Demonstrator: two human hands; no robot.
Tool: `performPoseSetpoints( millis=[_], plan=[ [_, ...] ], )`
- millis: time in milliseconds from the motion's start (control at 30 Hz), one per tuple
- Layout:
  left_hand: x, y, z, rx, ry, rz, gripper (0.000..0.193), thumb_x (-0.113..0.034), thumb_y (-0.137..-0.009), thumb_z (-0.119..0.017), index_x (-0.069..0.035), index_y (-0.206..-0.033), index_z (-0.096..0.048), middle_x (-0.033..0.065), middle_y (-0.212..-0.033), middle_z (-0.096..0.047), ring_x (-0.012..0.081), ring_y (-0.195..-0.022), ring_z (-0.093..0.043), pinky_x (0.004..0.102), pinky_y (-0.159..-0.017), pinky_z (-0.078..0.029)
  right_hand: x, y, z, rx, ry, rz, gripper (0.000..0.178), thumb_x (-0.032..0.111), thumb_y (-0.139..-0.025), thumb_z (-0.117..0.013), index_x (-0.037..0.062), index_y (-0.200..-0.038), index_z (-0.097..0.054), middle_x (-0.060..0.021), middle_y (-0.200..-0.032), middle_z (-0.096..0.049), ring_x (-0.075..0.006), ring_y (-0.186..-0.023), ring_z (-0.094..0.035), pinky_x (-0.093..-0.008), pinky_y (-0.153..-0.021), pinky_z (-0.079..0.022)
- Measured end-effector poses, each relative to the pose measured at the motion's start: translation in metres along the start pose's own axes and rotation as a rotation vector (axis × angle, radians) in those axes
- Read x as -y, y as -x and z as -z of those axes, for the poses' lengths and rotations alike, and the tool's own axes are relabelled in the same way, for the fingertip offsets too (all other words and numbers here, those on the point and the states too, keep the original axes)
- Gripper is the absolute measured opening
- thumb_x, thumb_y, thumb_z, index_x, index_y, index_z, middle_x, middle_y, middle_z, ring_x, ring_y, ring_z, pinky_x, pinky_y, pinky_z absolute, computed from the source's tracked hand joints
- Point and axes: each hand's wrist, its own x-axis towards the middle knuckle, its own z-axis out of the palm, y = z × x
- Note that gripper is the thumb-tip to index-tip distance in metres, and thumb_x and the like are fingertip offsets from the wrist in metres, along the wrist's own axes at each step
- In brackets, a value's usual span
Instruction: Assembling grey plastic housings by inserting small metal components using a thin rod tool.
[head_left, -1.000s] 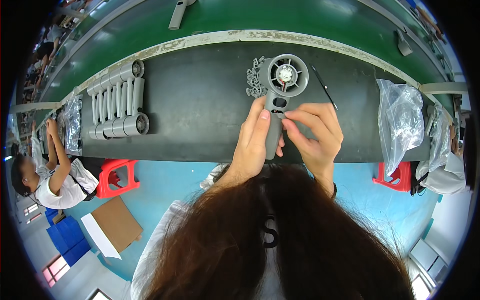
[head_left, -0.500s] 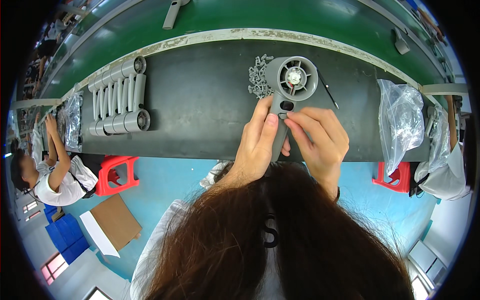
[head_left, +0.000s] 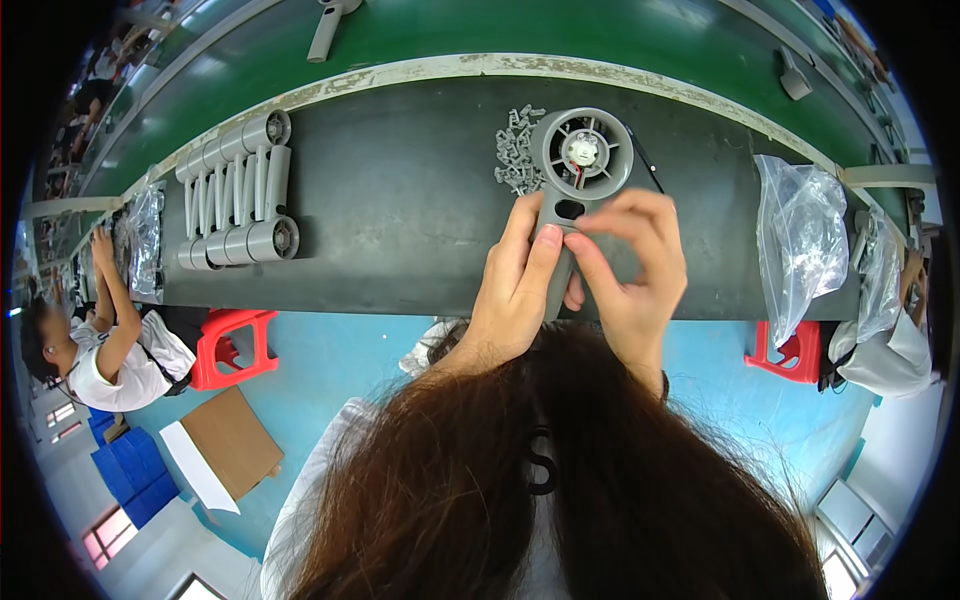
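Observation:
My left hand (head_left: 513, 290) is wrapped round the handle of a grey handheld fan (head_left: 556, 275), its thumb lying on the front. The round head faces up, showing spokes and a white hub with a bit of red wire. Below the head, the handle has a dark oval opening (head_left: 570, 210). My right hand (head_left: 640, 262) is at the handle's right side, its thumb touching just below that opening. Its index finger is raised apart from the thumb, and no part shows between them. Small grey plastic parts (head_left: 517, 155) lie heaped left of the fan head.
Several grey fans (head_left: 235, 190) lie in interlocked rows on the dark bench at left. A thin black tool (head_left: 647, 160) rests right of the fan head, and a clear plastic bag (head_left: 800, 235) farther right. A green conveyor (head_left: 430, 30) runs behind, carrying a grey fan (head_left: 325, 30). Other people sit at both sides.
The right hand's index finger has lifted off the handle and away from the thumb; a small grey piece was at these fingertips before. The fan on the conveyor has shifted left.

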Motion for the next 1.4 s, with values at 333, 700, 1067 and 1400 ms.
performPoseSetpoints(
  millis=[333, 700, 1067, 1400],
  plan=[
    [-0.001, 0.006, -0.014, -0.127, -0.359, -0.230, 0.033, -0.019, -0.095, -0.041, 0.001, -0.122, -0.041, 0.0198, -0.098, -0.062, 0.0283, -0.089, -0.062, 0.0361, -0.079, -0.045, 0.012, 0.025, -0.035, -0.075, -0.902, -0.517, 0.056, 0.017, -0.095, -0.038, -0.0076, -0.141, -0.019, -0.0130, -0.136, -0.040, -0.0171, -0.121, -0.039, -0.0270, -0.101, -0.029],
    [0.009, 0.001, -0.011, -0.160, -0.379, -0.211, 0.029, -0.019, -0.095, -0.042, 0.001, -0.116, -0.043, 0.0194, -0.088, -0.062, 0.0265, -0.079, -0.063, 0.0340, -0.071, -0.047, 0.009, 0.027, -0.037, -0.063, -0.797, -0.586, 0.052, 0.020, -0.097, -0.035, -0.0067, -0.139, -0.024, -0.0061, -0.113, -0.052, -0.0078, -0.089, -0.047, -0.0197, -0.077, -0.037],
    [0.010, -0.002, -0.015, -0.074, -0.205, -0.224, 0.041, -0.031, -0.098, -0.035, 0.002, -0.122, -0.039, 0.0114, -0.097, -0.058, 0.0174, -0.068, -0.057, 0.0290, -0.064, -0.046, 0.005, 0.023, -0.030, -0.160, -0.868, -0.589, 0.054, 0.023, -0.097, -0.036, -0.0041, -0.142, -0.021, -0.0109, -0.132, -0.043, -0.0149, -0.112, -0.044, -0.0283, -0.095, -0.035],
    [-0.005, 0.003, -0.008, 0.034, -0.223, -0.074, 0.072, -0.058, -0.094, -0.023, 0.004, -0.130, -0.031, 0.0082, -0.088, -0.054, 0.0099, -0.059, -0.049, 0.0237, -0.052, -0.041, 0.002, 0.002, 0.004, -0.114, 0.002, 0.035, 0.022, -0.005, -0.064, -0.075, 0.0011, -0.083, -0.066, -0.0083, -0.087, -0.060, -0.0199, -0.075, -0.058, -0.0276, -0.060, -0.047]
  ],
)
